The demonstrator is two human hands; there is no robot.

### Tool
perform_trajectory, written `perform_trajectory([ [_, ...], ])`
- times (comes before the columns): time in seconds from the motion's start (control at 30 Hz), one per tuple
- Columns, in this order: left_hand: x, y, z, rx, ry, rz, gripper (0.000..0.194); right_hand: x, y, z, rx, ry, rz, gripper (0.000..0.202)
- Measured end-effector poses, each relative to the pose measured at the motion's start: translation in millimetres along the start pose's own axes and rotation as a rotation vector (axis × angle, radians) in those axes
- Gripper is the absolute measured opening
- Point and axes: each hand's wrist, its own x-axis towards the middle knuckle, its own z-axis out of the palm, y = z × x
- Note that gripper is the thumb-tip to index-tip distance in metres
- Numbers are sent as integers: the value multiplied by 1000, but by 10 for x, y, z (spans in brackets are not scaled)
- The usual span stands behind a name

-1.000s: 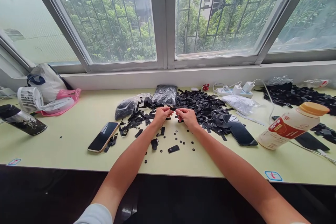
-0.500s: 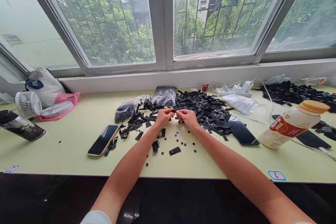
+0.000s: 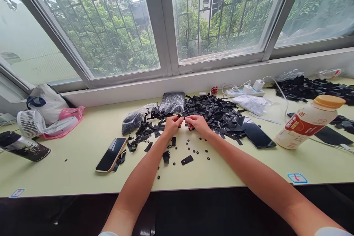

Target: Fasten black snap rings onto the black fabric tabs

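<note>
Head view: hands (image 3: 173,124) pinch strip (image 3: 181,116); black pile (image 3: 215,110) beyond, phones (image 3: 110,155) either side.

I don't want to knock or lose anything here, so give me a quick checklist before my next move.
1. Left hand grip on the black strip: ok, fingertips pinched at it.
2. Right hand grip: ok, fingertips pinched at the strip's other end.
3. Strip's face and any disc on it: cannot tell, too small and partly covered by fingers.
4. Loose discs gathered together: not ok, scattered over the table between your forearms.
5. Pale-edged phone away from your left forearm: ok, bare table between them.
6. Orange cap on the bottle: ok, it's on.
</note>
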Motion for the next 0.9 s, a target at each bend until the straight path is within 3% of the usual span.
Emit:
perform_trajectory([
  [0.9, 8, -15, -38, -23, -3, 1, 37, 22, 26, -16, -27, -22, 5, 33],
])
